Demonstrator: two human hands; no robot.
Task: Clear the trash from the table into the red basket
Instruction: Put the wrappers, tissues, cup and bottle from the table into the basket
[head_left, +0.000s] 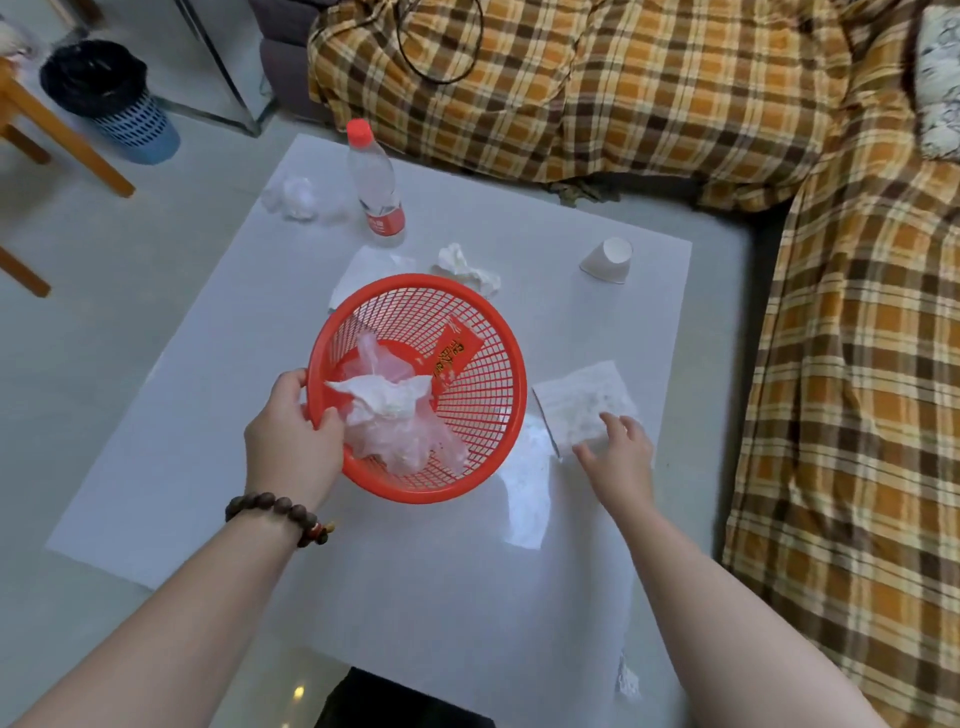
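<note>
**Basket held, right hand on a napkin**

The left hand (291, 441) grips the rim of the red basket (415, 387), tilted over the table's (182, 467) middle, with tissue and plastic inside. The right hand (618, 449), fingers spread, touches a flat napkin (582, 400) near the right edge.

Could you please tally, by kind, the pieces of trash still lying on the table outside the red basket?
Flat paper napkins: 2
Crumpled tissues: 1
Crumpled clear plastic: 1
Paper cups: 1, tipped over
Plastic bottles: 1, upright
Total: 6
</note>
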